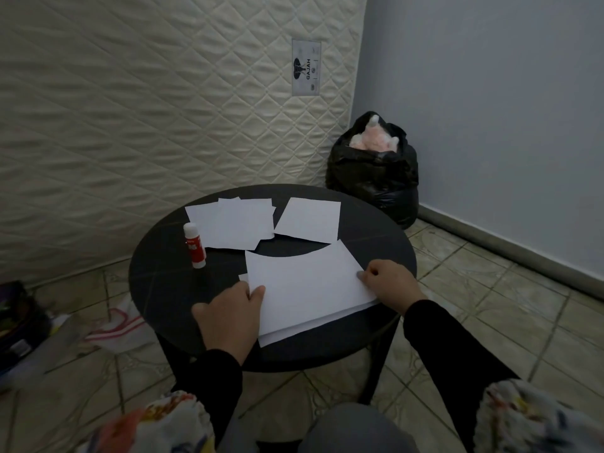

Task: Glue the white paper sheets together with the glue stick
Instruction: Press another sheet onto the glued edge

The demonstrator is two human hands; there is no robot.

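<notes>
Your left hand (pixel 230 317) pinches the left edge of the near white paper stack (pixel 307 286); your right hand (pixel 389 284), fingers curled, grips its right edge. Glue stick (pixel 194 246): upright, capped, on the round black counter (pixel 157 279), beside loose sheets (pixel 233 223).

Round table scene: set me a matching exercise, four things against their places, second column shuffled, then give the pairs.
Things
1. glue stick
2. single sheet
3. near stack of sheets
4. black bag

Places
A. on the floor beyond the table, in the corner
B. under both hands at the table's near edge
C. upright at the left of the table
D. alone at the far right of the table

Pairs: 1-C, 2-D, 3-B, 4-A. The left hand and right hand hold the stack's side edges.
</notes>
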